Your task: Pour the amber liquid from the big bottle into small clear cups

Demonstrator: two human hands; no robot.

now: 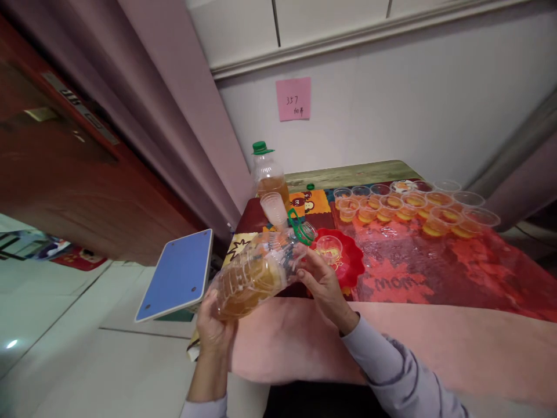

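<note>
A large clear plastic bottle (250, 278) partly filled with amber liquid lies tilted in the air between my hands, its open neck with a green handle ring pointing right and away. My left hand (213, 319) supports its base. My right hand (319, 281) grips it near the shoulder, the fingers partly hidden behind the plastic. Below the neck, a clear plastic cup (329, 249) stands in a red scalloped dish (354, 261). I cannot tell whether liquid is flowing.
A second bottle (272, 183) with a green cap stands at the back left, beside a stack of cups (274, 210). Several cups with amber liquid (413, 203) stand in rows at the back right. A loose green cap (310, 187) lies behind. A blue-topped stool (178, 273) is at left.
</note>
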